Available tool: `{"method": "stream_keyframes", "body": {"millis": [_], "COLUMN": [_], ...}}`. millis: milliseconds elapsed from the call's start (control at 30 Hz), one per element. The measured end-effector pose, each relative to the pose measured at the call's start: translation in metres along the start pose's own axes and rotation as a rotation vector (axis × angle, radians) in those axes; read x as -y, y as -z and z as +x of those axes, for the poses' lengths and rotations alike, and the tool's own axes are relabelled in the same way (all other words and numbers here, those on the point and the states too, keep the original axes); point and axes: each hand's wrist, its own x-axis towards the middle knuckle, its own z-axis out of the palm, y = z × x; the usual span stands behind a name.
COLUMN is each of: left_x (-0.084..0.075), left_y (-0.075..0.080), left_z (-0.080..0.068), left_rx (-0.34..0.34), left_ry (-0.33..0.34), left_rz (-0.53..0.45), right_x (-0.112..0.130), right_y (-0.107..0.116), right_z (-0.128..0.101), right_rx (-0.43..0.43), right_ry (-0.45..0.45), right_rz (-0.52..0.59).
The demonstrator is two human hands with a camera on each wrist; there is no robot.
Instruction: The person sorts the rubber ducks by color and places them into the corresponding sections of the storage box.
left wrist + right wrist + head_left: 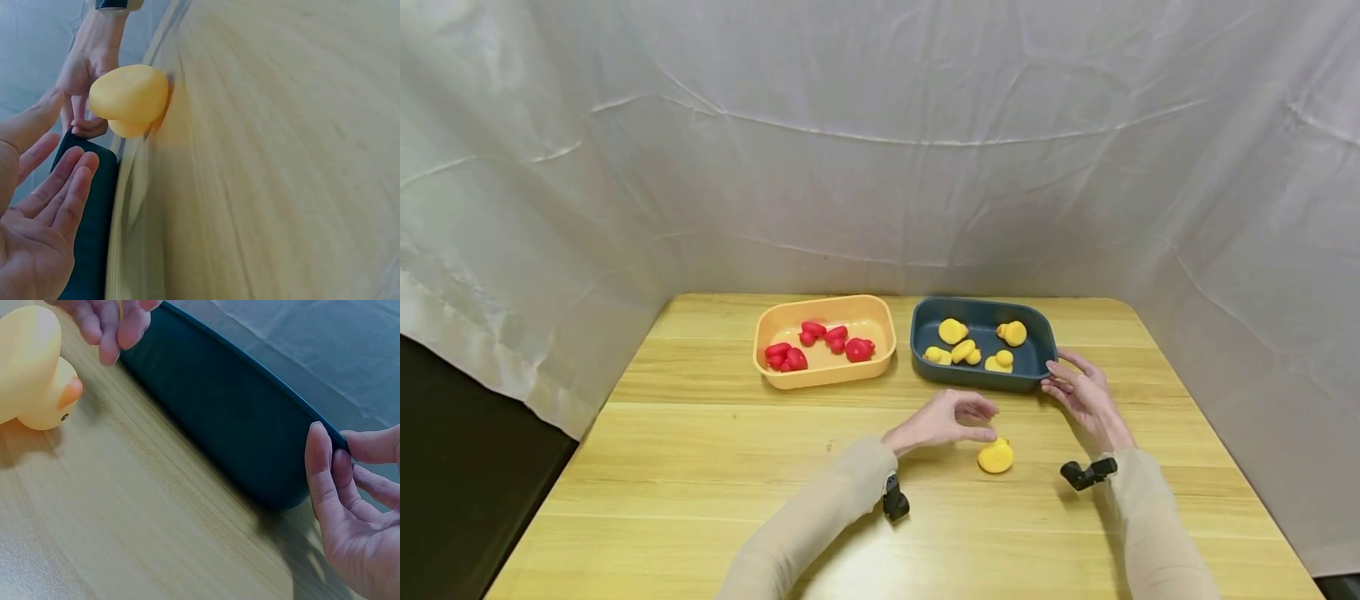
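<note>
A yellow rubber duck (996, 457) lies on the wooden table (700, 467) in front of the dark blue tray (977, 379). My left hand (987, 421) hovers just left of and above this duck, fingers loosely curved and holding nothing; the left wrist view shows its palm (44, 219) open, with the duck (128, 97) beyond it. My right hand (1060, 379) rests with straight fingers against the blue tray's near right corner. In the right wrist view its fingertips (322, 462) touch the tray wall (237, 419), and the duck (31, 369) lies at the left.
The blue tray holds several yellow ducks (953, 331). An orange tray (827, 377) to its left holds several red ducks (859, 349). White cloth (880, 150) hangs behind and beside the table. The table's left edge drops to a dark floor.
</note>
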Motion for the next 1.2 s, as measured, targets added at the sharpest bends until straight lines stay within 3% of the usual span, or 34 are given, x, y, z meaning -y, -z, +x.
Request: {"method": "stream_keyframes", "body": {"millis": [600, 1200], "left_x": [0.007, 0.010], "left_y": [-0.006, -0.011], "left_z": [0.001, 0.002], "left_rx": [0.142, 0.149], "left_ry": [0.006, 0.016], "left_rz": [0.003, 0.037], "right_x": [-0.001, -0.002], "right_y": [0.000, 0.001], "right_z": [0.001, 0.003], "right_rx": [-0.010, -0.018], "right_ry": [-0.015, -0.007], "right_rz": [0.002, 0.028]}}
